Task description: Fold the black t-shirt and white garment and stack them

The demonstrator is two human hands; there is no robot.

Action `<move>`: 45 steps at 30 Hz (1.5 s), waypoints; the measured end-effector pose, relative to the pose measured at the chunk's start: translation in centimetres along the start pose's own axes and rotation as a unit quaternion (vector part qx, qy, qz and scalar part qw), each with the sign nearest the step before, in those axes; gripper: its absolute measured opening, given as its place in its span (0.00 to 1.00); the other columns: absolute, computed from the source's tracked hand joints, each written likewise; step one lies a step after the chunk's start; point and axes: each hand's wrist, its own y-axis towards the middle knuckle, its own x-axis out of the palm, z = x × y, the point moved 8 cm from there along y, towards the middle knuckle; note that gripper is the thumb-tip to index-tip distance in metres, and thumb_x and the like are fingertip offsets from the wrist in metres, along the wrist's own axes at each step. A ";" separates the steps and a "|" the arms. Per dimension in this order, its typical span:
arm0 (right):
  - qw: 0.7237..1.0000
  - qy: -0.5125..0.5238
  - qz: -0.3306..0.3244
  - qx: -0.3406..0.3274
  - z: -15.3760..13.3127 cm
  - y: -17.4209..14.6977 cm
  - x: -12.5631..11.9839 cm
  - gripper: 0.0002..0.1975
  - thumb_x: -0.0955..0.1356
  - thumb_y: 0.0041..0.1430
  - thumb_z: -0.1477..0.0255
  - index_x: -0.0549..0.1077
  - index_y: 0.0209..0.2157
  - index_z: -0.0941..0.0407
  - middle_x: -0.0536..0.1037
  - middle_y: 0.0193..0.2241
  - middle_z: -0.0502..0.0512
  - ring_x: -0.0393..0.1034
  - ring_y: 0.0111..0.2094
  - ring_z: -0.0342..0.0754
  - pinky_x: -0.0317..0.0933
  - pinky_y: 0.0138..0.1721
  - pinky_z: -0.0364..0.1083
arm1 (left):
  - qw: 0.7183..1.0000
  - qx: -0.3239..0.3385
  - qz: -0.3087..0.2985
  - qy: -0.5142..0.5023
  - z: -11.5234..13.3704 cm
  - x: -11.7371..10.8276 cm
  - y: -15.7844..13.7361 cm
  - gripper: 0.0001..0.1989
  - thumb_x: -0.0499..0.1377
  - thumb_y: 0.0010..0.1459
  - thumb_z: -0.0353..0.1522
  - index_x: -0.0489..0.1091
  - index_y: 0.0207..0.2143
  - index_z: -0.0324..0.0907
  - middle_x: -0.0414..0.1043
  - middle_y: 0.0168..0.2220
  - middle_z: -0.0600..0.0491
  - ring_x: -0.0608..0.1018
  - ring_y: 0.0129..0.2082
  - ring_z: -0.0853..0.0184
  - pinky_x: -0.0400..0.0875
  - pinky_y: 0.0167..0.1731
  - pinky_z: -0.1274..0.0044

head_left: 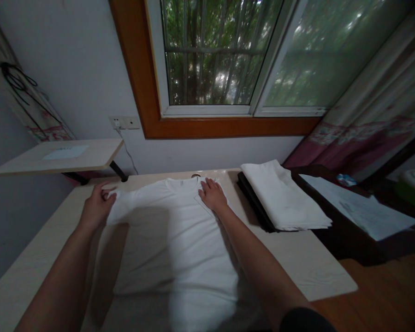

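A white T-shirt (pixel 180 240) lies spread on the pale wooden table, its neckline toward the window and its lower part running out of view at the bottom. With thumb and fingers, my left hand (pixel 97 206) pinches the end of the left sleeve. My right hand (pixel 213 194) rests flat on the shirt near the right shoulder, fingers stretched out beside the collar. The right sleeve appears folded in over the body, partly hidden under my right hand and forearm.
Folded white cloth (pixel 287 198) sits on folded black cloth (pixel 256 205) to the right of the shirt. A small raised shelf (pixel 65 159) stands at the back left. Beyond the table's right side, papers (pixel 359 207) lie on a dark surface. A window (pixel 224 55) is behind.
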 end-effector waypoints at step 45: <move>0.996 0.046 0.042 -0.067 -6.7 -2.1 -4.4 0.17 0.61 0.71 0.67 0.81 0.46 0.54 0.80 0.43 0.60 0.64 0.53 0.58 0.54 0.59 0.54 | 0.978 0.184 -0.089 0.043 0.0 6.4 -8.5 0.21 0.58 0.60 0.44 0.74 0.51 0.43 0.78 0.46 0.45 0.77 0.46 0.54 0.70 0.51 0.62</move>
